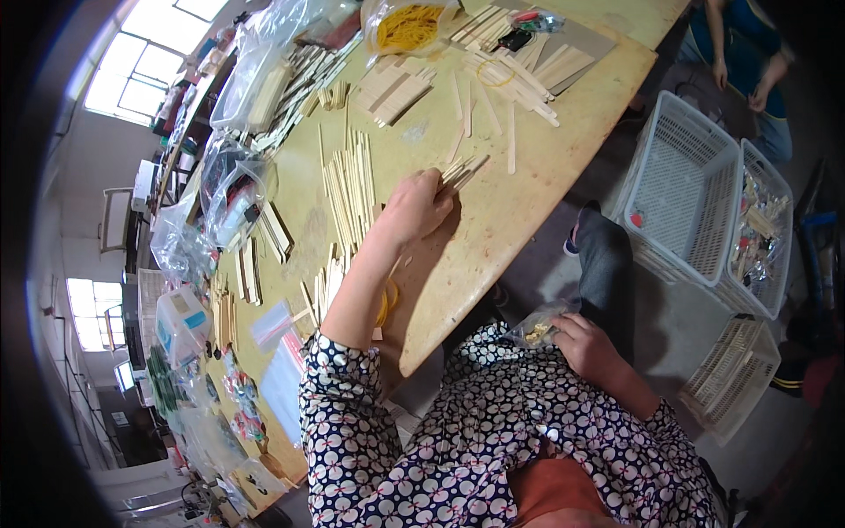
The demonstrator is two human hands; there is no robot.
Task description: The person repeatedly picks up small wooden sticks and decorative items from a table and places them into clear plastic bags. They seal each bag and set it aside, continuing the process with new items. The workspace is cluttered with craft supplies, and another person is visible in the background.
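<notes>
Over the table [493, 238], my left hand [412, 208] is closed round a small bundle of thin wooden sticks [463, 171] whose ends poke out past the fingers. In my lap, my right hand [588, 348] pinches a clear plastic bag [539, 324] with small yellowish pieces inside, too small to name. Loose wooden sticks [349, 189] lie in a row beside my left wrist. Flat craft sticks [511, 141] are scattered beyond that hand. Yellow rubber bands [387, 302] lie partly hidden behind my left forearm.
A bag of yellow rubber bands [411, 28] and a stack of flat sticks [393, 91] are at the table's far side. Zip bags [283, 378] lie at left. White plastic crates [682, 189] stand on the floor at right, near another person [738, 48].
</notes>
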